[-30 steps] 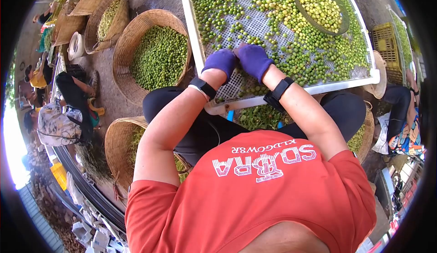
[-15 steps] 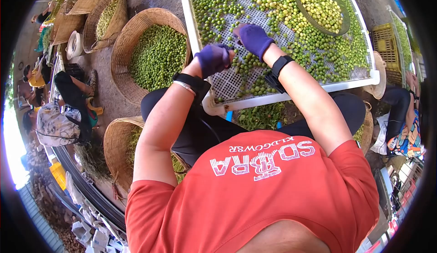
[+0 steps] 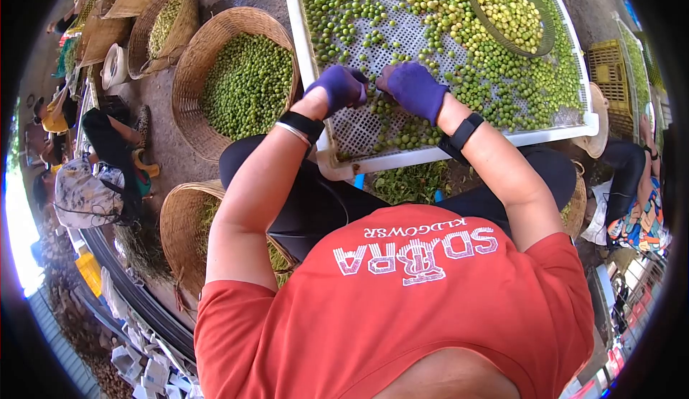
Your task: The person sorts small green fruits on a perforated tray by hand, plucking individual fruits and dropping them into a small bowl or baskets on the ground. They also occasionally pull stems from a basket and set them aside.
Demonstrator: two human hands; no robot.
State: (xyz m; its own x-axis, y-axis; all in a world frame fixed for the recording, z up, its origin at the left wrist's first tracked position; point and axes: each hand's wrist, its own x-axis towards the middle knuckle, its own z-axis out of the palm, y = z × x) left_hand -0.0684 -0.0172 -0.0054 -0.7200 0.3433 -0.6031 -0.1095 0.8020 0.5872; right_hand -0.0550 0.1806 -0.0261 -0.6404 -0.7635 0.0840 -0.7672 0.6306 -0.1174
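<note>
Small round green fruits [image 3: 495, 83] lie spread over a white perforated tray [image 3: 430, 156] in front of me. My left hand [image 3: 340, 89], in a purple glove, is curled closed above the tray's near left part. Close beside it, my purple-gloved right hand [image 3: 415, 90] reaches in from the right with its fingers bent together over the fruits. The fingertips of both hands nearly meet. Whatever they pinch is hidden. A dark mesh basket [image 3: 547, 36] full of yellowish fruits rests at the tray's far right.
To the left stands a large wicker basket [image 3: 188, 83] of green fruits, with another wicker basket [image 3: 188, 11] behind it. A third basket [image 3: 179, 230] sits by my left leg. A yellow crate [image 3: 608, 76] is at right. Other people sit on both sides.
My right hand has moved nearer to me and slightly right, now level with the left hand. My left hand has shifted only a little.
</note>
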